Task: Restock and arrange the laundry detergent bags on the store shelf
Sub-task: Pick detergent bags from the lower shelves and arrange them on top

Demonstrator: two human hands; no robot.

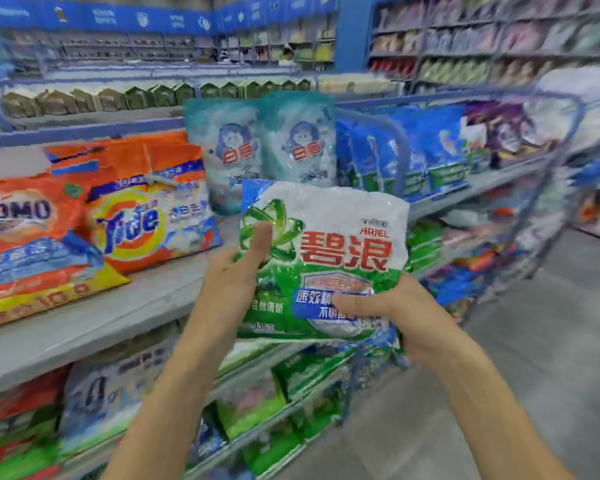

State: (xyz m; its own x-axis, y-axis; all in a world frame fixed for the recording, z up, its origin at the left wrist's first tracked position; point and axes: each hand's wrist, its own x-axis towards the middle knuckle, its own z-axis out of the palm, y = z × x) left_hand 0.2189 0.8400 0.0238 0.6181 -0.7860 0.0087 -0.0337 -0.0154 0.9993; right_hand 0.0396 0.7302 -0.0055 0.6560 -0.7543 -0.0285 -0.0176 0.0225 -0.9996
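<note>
Held up in the air in front of the middle shelf (118, 306), front side to the camera and a little tilted: green and white bag (326, 258) of detergent with big red letters. Grasped at its left edge by the left grip (239, 268), thumb laid over the green logo, other fingers hidden behind. Grasped at its lower right corner by the right grip (406, 317), thumb pressed on the blue label, other fingers behind the bag. Not resting on the board of the shelf; bare grey strip of board just below and to the left.

Directly behind, upright on the same shelf, two pale teal bags (229, 150) side by side, touching each other. Left of these, an orange Tide bag (146, 216), leaning back, and further left an orange OMO bag (25, 237), cut by the picture edge. To the right, a row of blue bags (413, 147), standing. On the shelf below, green bags (291, 375) – blurred. At the right, grey floor (534, 341) of the aisle.
</note>
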